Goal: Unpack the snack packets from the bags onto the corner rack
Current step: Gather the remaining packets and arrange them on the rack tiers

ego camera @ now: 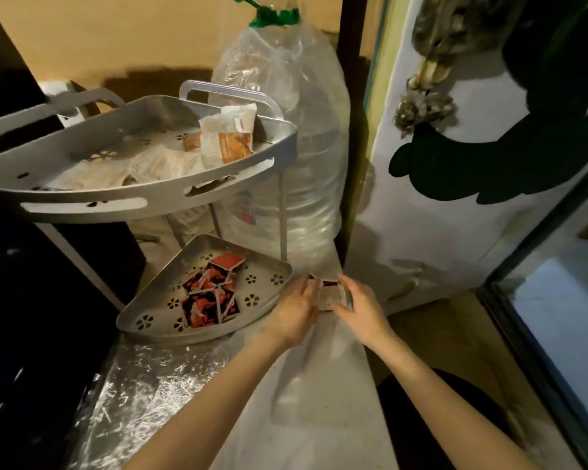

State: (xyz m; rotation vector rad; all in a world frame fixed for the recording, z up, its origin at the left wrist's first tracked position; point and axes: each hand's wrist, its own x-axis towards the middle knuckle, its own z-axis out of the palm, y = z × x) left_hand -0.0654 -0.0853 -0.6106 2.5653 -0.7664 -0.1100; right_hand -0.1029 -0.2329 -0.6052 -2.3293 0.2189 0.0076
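A grey metal corner rack has two tiers. Its upper tier (pixel 82 198) holds white and orange snack packets (pixel 228 140). Its lower tier (pixel 272 266) holds several red and black packets (pixel 209 296). Just right of the lower tier, my left hand (pixel 294 310) and my right hand (pixel 360 307) both grip a small bunch of packets (pixel 330 293) between them, above a pale counter. A clear plastic bag (pixel 143 398) lies crumpled on the counter in front of the rack.
A large clear water bottle (pixel 306 164) wrapped in plastic stands right behind the rack. A white panel with dark shapes (pixel 455 198) rises at the right. Dark furniture (pixel 21 300) fills the left side. A glass-fronted edge (pixel 557 317) runs at the far right.
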